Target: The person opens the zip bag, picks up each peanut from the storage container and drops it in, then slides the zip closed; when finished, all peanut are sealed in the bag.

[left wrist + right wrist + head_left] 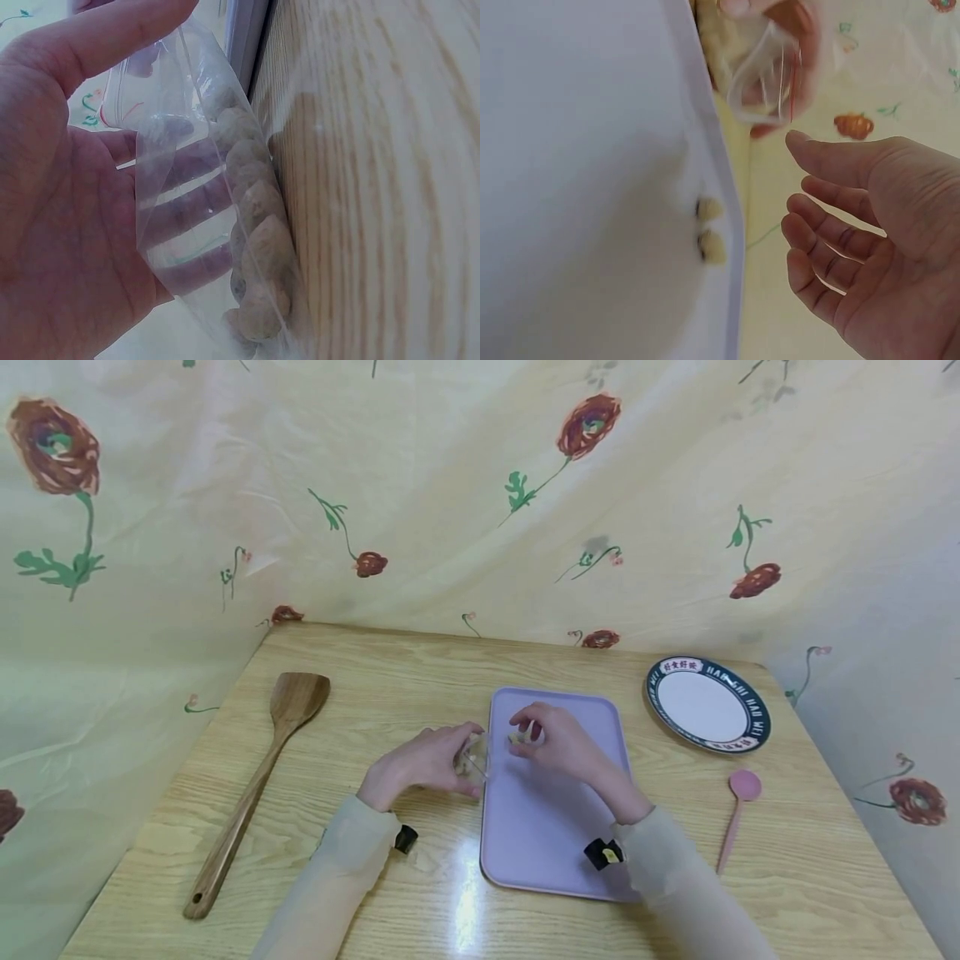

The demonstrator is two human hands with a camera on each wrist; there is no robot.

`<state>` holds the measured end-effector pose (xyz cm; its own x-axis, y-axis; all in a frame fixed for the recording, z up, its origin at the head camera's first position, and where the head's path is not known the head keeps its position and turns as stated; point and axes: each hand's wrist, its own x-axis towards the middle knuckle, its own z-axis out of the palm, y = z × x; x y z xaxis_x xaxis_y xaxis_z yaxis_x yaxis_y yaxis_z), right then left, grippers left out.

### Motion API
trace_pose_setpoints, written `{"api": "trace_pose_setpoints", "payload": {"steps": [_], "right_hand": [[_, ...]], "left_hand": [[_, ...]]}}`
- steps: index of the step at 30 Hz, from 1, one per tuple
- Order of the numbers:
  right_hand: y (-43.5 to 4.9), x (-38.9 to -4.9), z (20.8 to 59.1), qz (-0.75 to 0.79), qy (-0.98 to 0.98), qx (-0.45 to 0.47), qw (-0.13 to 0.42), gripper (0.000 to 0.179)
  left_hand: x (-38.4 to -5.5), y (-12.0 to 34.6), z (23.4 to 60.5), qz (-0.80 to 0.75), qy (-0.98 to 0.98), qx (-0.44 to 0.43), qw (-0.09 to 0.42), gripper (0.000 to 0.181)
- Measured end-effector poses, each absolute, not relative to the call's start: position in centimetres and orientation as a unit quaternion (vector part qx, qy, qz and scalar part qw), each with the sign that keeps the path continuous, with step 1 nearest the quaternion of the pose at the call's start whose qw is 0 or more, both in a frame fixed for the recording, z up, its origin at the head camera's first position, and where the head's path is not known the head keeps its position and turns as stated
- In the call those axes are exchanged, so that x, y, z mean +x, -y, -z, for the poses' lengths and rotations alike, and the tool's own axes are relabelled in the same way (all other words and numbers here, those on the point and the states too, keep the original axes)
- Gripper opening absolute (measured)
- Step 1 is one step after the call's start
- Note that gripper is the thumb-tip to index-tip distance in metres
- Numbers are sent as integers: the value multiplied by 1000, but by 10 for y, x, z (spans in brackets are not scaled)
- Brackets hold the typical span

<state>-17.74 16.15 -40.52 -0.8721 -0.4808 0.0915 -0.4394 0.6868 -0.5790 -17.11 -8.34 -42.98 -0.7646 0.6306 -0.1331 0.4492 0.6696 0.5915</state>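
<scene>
My left hand (431, 758) holds a clear plastic bag (169, 157) between thumb and fingers, beside the left edge of a lilac tray (525, 827). Tan, lumpy pieces (266, 247), which look like peanuts in their shells, line the bottom of the bag, low against the tabletop. Over the tray's upper part hovers my right hand (558, 743), its fingers loosely bent with nothing between them. Two small pale-yellow pieces (712, 247) lie on the tray near its rim, below the right hand; their kind is too blurred to tell.
A wooden spatula (258, 785) lies at the left of the wood-grain table (375, 677). At the right are a white plate (701, 706) with a dark lettered rim and a pink spoon (742, 787). Flowered cloth (450, 510) hangs behind the table.
</scene>
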Motion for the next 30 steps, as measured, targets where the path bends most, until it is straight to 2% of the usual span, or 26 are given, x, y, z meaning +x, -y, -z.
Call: {"api": "trace_pose_setpoints", "payload": {"steps": [18,30], "right_hand": [[-190,-199,431,309,-921,-230,62,34],[-188,-201,442,301,-923,-233,53,29]], "left_hand": [[-170,84,430,-272,-901,297,164,91],[-170,84,429,-274,-900,295,169,92]]}}
